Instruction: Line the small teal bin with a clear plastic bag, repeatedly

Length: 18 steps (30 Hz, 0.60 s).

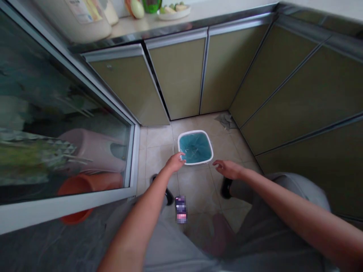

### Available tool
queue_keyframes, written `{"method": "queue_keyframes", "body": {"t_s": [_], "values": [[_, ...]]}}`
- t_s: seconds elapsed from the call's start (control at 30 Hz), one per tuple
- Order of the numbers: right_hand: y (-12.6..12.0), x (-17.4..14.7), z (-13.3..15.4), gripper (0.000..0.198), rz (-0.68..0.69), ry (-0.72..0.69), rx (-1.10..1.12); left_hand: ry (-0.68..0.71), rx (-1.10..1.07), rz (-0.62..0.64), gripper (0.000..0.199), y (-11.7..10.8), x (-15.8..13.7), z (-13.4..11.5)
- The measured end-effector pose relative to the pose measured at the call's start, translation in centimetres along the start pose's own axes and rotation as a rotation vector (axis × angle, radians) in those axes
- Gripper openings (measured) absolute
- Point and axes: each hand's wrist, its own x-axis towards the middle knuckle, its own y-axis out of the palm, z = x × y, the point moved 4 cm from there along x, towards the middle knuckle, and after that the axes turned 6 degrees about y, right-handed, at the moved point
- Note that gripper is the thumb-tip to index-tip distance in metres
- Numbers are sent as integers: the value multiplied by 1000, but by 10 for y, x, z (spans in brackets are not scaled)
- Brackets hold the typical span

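Note:
A small trash bin (210, 142) with a white rim stands on the tiled floor in front of me, with a teal plastic bag (195, 147) lining its inside. My left hand (175, 162) is at the bin's near left corner, its fingertips over the rim and finger and thumb apart. Whether it presses on the rim is hard to see. Off the near right corner, my right hand (228, 169) hangs apart from the bin, fingers loosely bent with nothing in them.
A phone (181, 209) lies on the floor between my feet. Beige cabinets (176, 75) close off the back and right, one door (130, 87) standing slightly ajar. A grey cloth (226, 121) lies in the corner. At left is a glass door frame (134, 155); a plate (174, 13) sits on the counter.

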Motion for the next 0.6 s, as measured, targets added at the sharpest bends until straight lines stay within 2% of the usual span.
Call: {"method": "queue_keyframes", "body": {"t_s": [0.1,0.17,0.3,0.37,0.43,0.47,0.53,0.6], "values": [[24,-30,0,44,33,-61,52,102,-76,-17,39,-4,-32,-21],[42,-44,0,45,81,-82,62,103,-87,-7,40,3,-56,-26],[70,-53,-4,42,177,-91,-9,-24,-39,231,42,46,-90,-16],[71,-47,-7,39,149,-80,-33,-82,-56,288,41,62,-95,-11],[59,-37,-8,43,50,-69,-1,-85,-115,208,45,62,-90,-15],[46,-32,-7,47,-20,-74,49,-59,-168,137,50,54,-86,-22],[11,-26,1,58,-179,-125,211,53,-303,-22,65,23,-77,-47],[-38,-33,17,69,-338,-234,404,232,-425,-203,75,-25,-77,-86]]}}
